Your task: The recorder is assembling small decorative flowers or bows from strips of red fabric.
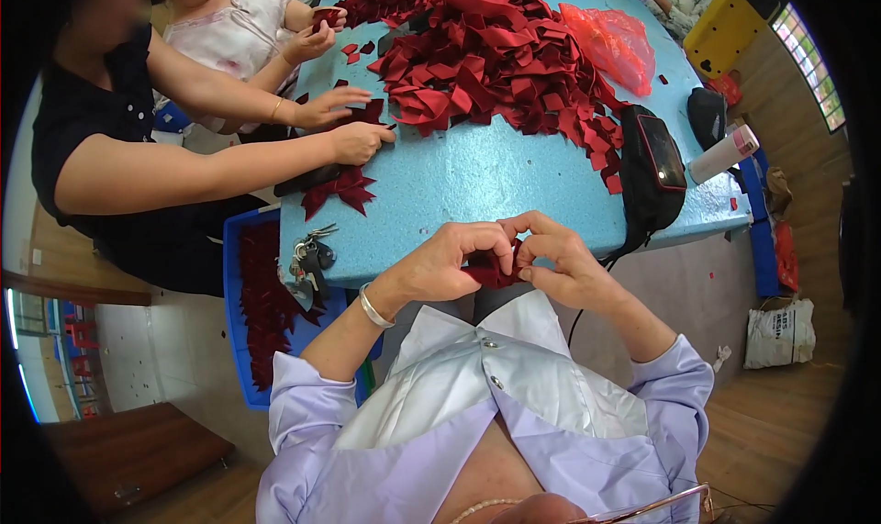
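My left hand point(451, 260) and my right hand point(558, 260) meet just below the near edge of the blue table point(496, 171), fingers curled around a small dark red ribbon piece point(489, 267) held between them. A silver bracelet point(373, 307) sits on my left wrist. A large heap of dark red ribbon pieces point(486, 56) covers the far half of the table.
Two other people at the left press ribbon on the table with their hands point(353, 128). A finished ribbon bow point(341, 190) lies near them. Keys point(310, 256), a black bag with a phone point(653, 161), a white bottle point(725, 153), a red plastic bag point(613, 42) and a blue crate of ribbons point(262, 304) surround me.
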